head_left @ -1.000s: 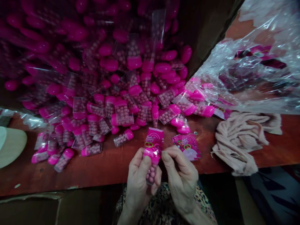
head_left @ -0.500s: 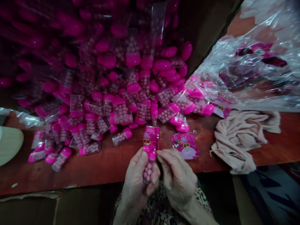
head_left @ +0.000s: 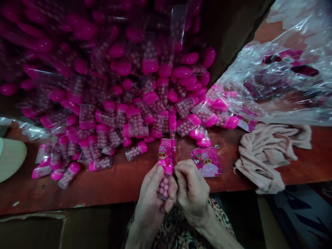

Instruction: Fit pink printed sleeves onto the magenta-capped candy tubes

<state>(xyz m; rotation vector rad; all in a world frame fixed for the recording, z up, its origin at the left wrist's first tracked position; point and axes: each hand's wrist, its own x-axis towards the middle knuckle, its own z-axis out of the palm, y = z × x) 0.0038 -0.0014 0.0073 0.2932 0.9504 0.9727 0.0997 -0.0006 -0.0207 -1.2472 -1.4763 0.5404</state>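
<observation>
My left hand (head_left: 153,193) is closed round a small clear candy container (head_left: 163,186) full of pink balls, its pink cap pointing away from me. A printed pink sleeve (head_left: 166,152) sits over the cap end and reaches past it. Close against the sleeve's right side, my right hand (head_left: 193,190) has its thumb and fingers pinched together; whatever lies between them, if anything, is too small to make out. Beyond that hand lies a flat stack of printed pink sleeves (head_left: 206,161) on the red-brown table (head_left: 124,180).
A big heap of pink-capped candy containers (head_left: 135,121) spills from a dark box (head_left: 228,31) onto the table. At right are a crumpled cloth (head_left: 261,155) and a clear plastic bag (head_left: 280,86) with printed sleeves inside. A pale rounded object (head_left: 11,159) stands at the left edge.
My right hand's fingers have curled in more tightly and shifted slightly beside the sleeve. The left hand still holds the candy container in nearly the same place.
</observation>
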